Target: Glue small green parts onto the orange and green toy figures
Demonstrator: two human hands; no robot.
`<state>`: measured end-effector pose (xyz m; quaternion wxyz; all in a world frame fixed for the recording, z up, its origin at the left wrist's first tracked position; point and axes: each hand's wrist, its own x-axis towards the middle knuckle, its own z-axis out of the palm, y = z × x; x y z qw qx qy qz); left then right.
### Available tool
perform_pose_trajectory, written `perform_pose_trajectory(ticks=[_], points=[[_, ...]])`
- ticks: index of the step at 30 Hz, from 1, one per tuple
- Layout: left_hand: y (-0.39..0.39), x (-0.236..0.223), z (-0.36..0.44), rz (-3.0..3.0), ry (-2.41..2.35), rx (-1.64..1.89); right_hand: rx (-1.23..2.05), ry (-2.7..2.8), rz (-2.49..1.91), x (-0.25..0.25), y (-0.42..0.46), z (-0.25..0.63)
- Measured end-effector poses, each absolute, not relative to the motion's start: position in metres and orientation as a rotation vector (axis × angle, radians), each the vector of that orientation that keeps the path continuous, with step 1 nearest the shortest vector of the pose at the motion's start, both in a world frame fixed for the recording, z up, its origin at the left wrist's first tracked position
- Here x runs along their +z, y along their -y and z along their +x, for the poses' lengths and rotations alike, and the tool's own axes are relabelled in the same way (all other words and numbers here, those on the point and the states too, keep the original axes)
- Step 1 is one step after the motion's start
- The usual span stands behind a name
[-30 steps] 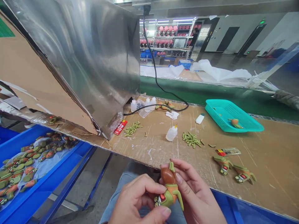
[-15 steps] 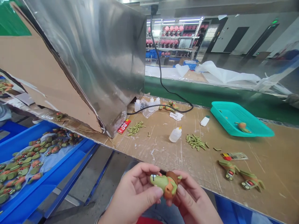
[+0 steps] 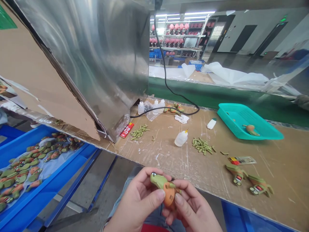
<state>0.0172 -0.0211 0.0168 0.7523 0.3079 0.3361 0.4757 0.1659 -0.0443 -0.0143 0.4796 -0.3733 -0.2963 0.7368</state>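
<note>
Both my hands hold one small green and orange toy figure (image 3: 163,188) low in the middle of the view, just in front of the table edge. My left hand (image 3: 137,204) pinches its green end between thumb and fingers. My right hand (image 3: 190,209) cups the orange body from the right, fingers curled round it. On the cardboard-covered table (image 3: 169,154) beyond lie two more figures (image 3: 248,182), a pile of green parts (image 3: 201,145) and a small glue bottle (image 3: 181,138).
A blue bin (image 3: 31,170) at left holds several figures. A tilted metal and cardboard chute (image 3: 84,64) fills the upper left. A teal tray (image 3: 248,120) with one figure sits at right. More glue bottles (image 3: 154,106), a black cable (image 3: 169,90) and a second green parts pile (image 3: 138,131) lie further back.
The figure has been turned in my hands from upright to lying sideways, its orange underside now facing the camera. My hands have dropped slightly lower in view.
</note>
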Motion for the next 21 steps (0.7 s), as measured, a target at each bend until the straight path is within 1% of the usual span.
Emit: perform_pose_trajectory(ticks=[10, 17, 21], points=[[0.017, 0.009, 0.018, 0.655, -0.710, 1.035, 1.751, 0.690, -0.965, -0.014, 0.042, 0.164], [0.017, 0.000, 0.020, 0.652, -0.618, 1.015, 1.781, 0.741, -0.953, -0.021, 0.038, 0.163], [0.015, -0.006, 0.018, 0.660, -0.647, 1.061, 1.861, 0.782, -0.950, -0.024, 0.035, 0.161]])
